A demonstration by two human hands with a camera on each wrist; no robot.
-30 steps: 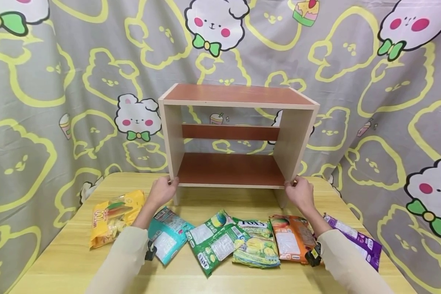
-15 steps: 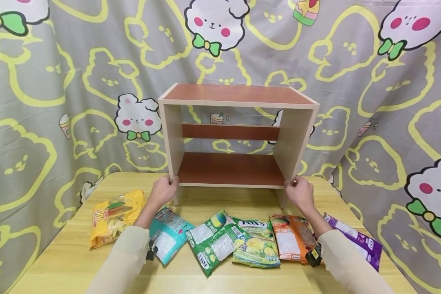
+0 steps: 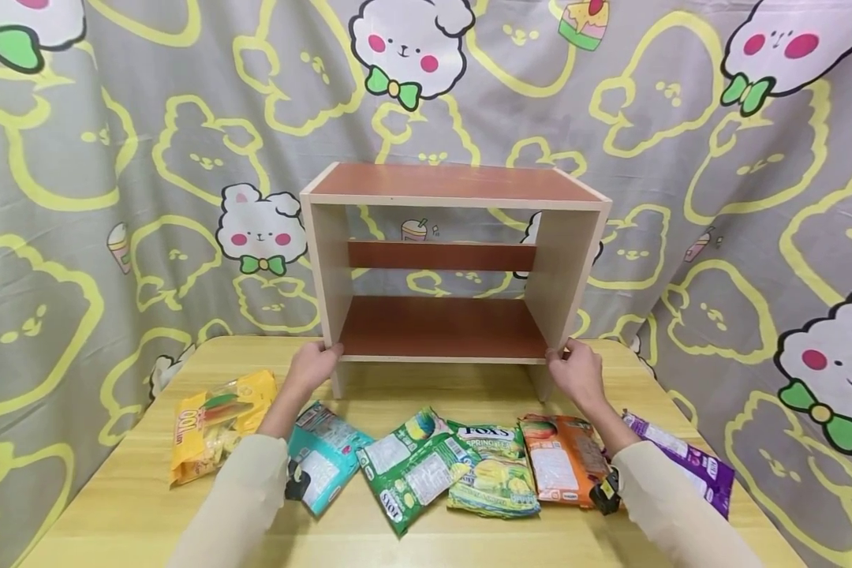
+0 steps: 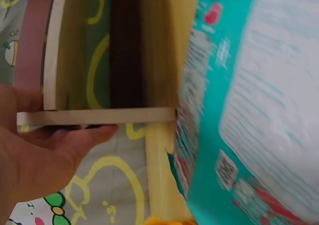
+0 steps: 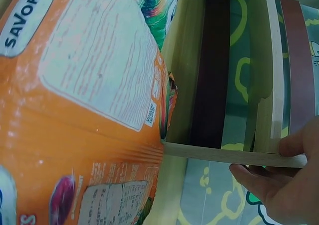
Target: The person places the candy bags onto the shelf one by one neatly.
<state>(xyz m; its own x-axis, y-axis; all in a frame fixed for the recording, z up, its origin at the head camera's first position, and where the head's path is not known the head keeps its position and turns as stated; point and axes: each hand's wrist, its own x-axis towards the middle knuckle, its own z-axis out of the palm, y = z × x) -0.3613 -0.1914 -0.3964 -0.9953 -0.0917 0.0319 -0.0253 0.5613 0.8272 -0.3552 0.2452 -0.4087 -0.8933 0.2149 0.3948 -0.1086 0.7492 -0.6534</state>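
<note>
A small wooden shelf unit (image 3: 457, 183), with red-brown boards and pale side panels, stands upright toward the back of the table. My left hand (image 3: 314, 366) grips its left side panel at the height of the lower board. In the left wrist view, the thumb lies on the inner side and the fingers behind the panel (image 4: 99, 116). On the opposite side, my right hand (image 3: 577, 372) holds the right panel in the same way, thumb inside and fingers outside in the right wrist view. Both of the unit's compartments hold nothing.
Candy bags lie in a row before the shelf: yellow (image 3: 220, 426), teal (image 3: 326, 461), green (image 3: 415, 473), a Fox's spring tea bag (image 3: 493, 473), orange (image 3: 557, 465) and purple (image 3: 689, 465). The teal and orange bags sit beneath my forearms. A patterned curtain (image 3: 426, 134) hangs behind the table.
The head view has shifted very slightly. Both hands keep their hold on the side panels, and the shelf unit and bags stay in place.
</note>
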